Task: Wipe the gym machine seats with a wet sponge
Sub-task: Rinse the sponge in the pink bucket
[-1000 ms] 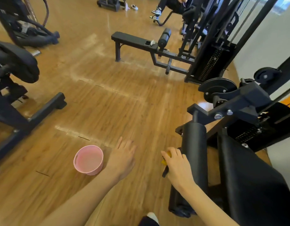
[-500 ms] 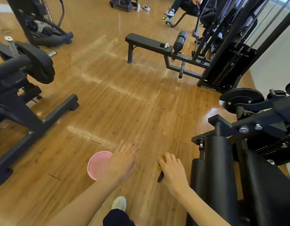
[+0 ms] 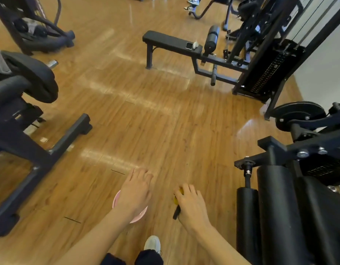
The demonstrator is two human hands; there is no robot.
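My right hand (image 3: 192, 205) grips a yellow sponge (image 3: 177, 197) with a dark underside; only its left edge shows past my fingers. My left hand (image 3: 135, 192) hovers with relaxed, spread fingers over a pink bucket (image 3: 138, 217) on the wooden floor, hiding most of it. The black padded rollers and seat of a gym machine (image 3: 276, 213) stand at the lower right, just right of my right hand and apart from it.
A flat black bench (image 3: 171, 42) with a phone on it stands ahead, joined to a cable machine (image 3: 270, 69). A plate-loaded machine frame (image 3: 37, 142) fills the left. Another person's feet (image 3: 192, 2) show at the top. My shoe (image 3: 152, 243) is below.
My view has swung left, away from the machine pads. My right hand with the sponge came off the roller pad, and my left hand now covers the pink bucket.
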